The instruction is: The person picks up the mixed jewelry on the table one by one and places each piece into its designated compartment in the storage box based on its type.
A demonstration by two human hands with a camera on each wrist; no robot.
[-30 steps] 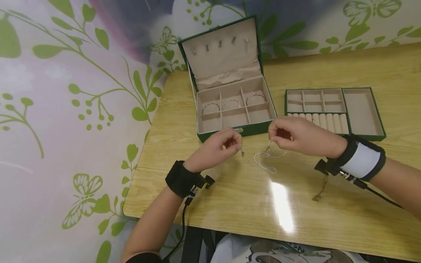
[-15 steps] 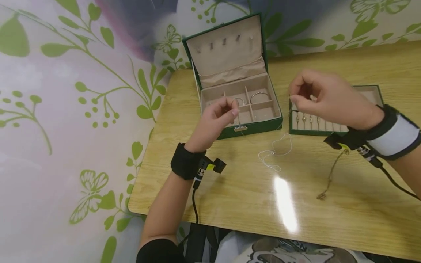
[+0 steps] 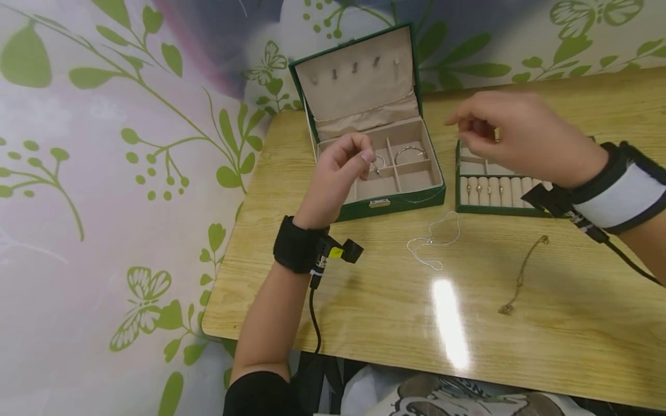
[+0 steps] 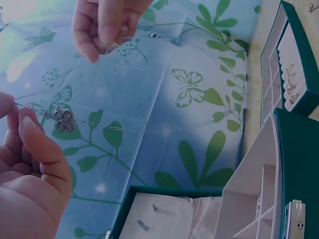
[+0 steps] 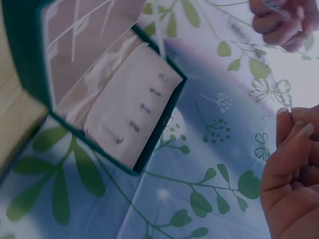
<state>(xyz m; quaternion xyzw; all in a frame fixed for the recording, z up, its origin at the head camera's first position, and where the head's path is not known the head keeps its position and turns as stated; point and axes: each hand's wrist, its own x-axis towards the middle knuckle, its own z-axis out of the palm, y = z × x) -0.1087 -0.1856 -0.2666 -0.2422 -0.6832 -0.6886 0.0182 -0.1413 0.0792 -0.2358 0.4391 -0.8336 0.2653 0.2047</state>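
Fine necklace [image 4: 112,128] stretched in the air between 2 hands over a wood-grain table [image 3: 385,312]. Left hand [image 3: 333,182], above the near part of an open green jewellery box [image 3: 356,211]: thumb and finger pinch the chain, the pendant [image 4: 65,120] hanging just beside these fingertips. Right hand [image 3: 525,138], above a green tray [image 3: 491,210]: thumb and finger pinch the chain near a small clasp [image 4: 153,36]. Between the hands the chain sags in a loose curve. Box lid [image 3: 359,86] tilted back, a row of 5 hooks [image 3: 355,67] on its lining; in the rear compartments I can make out 2 silver-toned bangles [image 3: 410,147]. Tray, to the right of the box: 4 gold-toned rings [image 3: 479,189] in padded slots. Lying nearer the person, well apart: a silver-toned chain [image 3: 430,242] in loose loops and a gold-toned chain [image 3: 519,281], bunched at its near end.
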